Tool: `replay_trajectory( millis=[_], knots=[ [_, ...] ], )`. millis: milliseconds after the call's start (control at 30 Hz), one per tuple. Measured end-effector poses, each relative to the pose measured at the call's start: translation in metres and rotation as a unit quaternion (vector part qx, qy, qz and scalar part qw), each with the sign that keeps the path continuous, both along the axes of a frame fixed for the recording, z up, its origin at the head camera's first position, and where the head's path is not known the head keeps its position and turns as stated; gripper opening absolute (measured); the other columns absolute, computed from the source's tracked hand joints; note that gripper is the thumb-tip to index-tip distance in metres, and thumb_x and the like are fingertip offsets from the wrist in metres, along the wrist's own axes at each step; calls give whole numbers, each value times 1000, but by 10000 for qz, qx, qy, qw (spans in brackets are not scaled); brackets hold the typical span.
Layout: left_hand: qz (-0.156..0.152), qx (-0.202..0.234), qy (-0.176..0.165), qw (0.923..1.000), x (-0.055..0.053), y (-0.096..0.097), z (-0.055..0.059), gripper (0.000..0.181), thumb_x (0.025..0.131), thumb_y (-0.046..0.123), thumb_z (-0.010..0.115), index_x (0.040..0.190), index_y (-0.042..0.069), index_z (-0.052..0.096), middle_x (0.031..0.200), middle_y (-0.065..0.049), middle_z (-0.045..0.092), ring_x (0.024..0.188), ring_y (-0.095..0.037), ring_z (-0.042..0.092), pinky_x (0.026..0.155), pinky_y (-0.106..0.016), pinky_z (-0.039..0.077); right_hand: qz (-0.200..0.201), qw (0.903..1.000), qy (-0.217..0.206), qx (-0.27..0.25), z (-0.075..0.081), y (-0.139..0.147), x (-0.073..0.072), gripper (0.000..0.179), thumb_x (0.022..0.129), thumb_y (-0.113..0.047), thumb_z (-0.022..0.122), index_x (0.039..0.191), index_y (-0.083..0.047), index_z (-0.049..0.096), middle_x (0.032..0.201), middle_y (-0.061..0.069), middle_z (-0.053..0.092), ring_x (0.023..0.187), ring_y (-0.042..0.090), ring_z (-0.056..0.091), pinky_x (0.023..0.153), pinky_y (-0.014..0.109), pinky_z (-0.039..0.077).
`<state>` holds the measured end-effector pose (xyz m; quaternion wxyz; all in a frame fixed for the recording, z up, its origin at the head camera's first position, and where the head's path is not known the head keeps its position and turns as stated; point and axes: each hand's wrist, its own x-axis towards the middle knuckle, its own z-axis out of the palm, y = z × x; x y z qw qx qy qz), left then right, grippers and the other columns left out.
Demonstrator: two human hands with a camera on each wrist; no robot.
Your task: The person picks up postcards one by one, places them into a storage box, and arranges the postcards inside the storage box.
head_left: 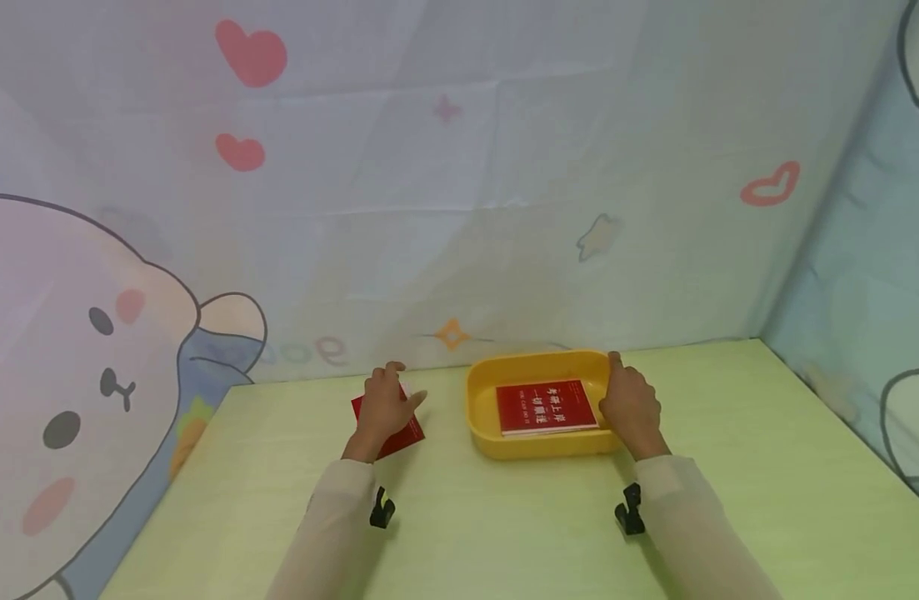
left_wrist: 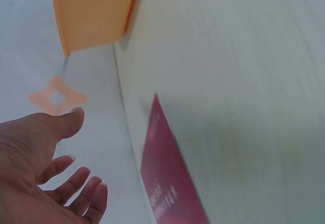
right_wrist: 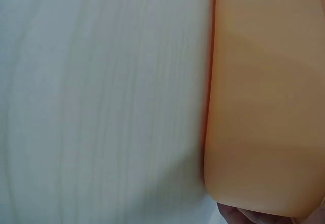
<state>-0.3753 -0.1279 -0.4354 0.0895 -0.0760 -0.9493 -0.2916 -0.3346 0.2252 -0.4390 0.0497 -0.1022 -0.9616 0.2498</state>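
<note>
A yellow plastic tray stands at the back of the table, with a red booklet bearing white Chinese lettering lying face up in it. My right hand grips the tray's right end; in the right wrist view a few fingers show at the tray's end wall. To the left of the tray, a second red booklet lies askew on the table, partly hidden by my left hand. That hand hovers over it, thumb spread and fingers loosely bent, holding nothing in the left wrist view.
The pale green-yellow table meets a printed cloth backdrop just behind the tray. Another cloth side rises along the right edge. Black clip-like mounts stick out beside both wrists.
</note>
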Motion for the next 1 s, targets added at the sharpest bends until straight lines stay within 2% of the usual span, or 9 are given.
replay_trajectory(
  millis=[200, 300, 467, 533, 733, 1000],
  knots=[
    [225, -254, -123, 9993, 0, -17, -6, 62, 90, 28, 72, 138, -1, 44, 134, -29, 49, 123, -49, 46, 98, -60, 45, -62, 10000, 19, 16, 1, 4, -1, 70, 90, -3, 60, 152, 1, 26, 123, 31, 56, 92, 43, 64, 78, 61, 56],
    [284, -367, -98, 9989, 3, -26, -4, 64, 90, 33, 73, 136, -1, 45, 133, -29, 50, 122, -48, 46, 97, -61, 45, -38, 10000, 81, -11, -1, 6, -2, 72, 90, -3, 60, 153, 1, 26, 122, 32, 56, 88, 42, 64, 73, 59, 57],
    [359, -511, -347, 9974, 4, -40, -5, 71, 88, 38, 74, 138, -3, 44, 135, -30, 49, 123, -48, 44, 100, -63, 42, 69, 9998, 169, -60, -6, 5, -4, 73, 90, -2, 60, 153, 1, 25, 121, 31, 57, 79, 39, 62, 66, 56, 57],
    [340, -515, -526, 9967, 1, -45, -7, 73, 88, 37, 74, 140, -4, 43, 138, -31, 47, 127, -49, 43, 103, -65, 40, 86, 9998, 191, -75, -7, 4, -4, 72, 90, -2, 60, 153, 2, 25, 121, 32, 57, 77, 37, 61, 64, 54, 57],
    [161, -856, -754, 9933, -5, -55, -10, 80, 87, 43, 73, 142, -7, 40, 138, -32, 46, 127, -49, 43, 102, -67, 41, 25, 9998, 181, -86, -8, 2, -3, 72, 90, -2, 60, 153, 1, 25, 122, 31, 57, 73, 33, 59, 62, 51, 57],
    [143, -1051, -1045, 9889, -12, -58, -11, 87, 85, 48, 73, 143, -6, 38, 137, -31, 47, 126, -49, 43, 102, -67, 40, -93, 9997, 235, 18, -9, 2, -5, 71, 90, -3, 62, 153, 1, 28, 121, 29, 58, 80, 35, 63, 71, 56, 58]
  ],
)
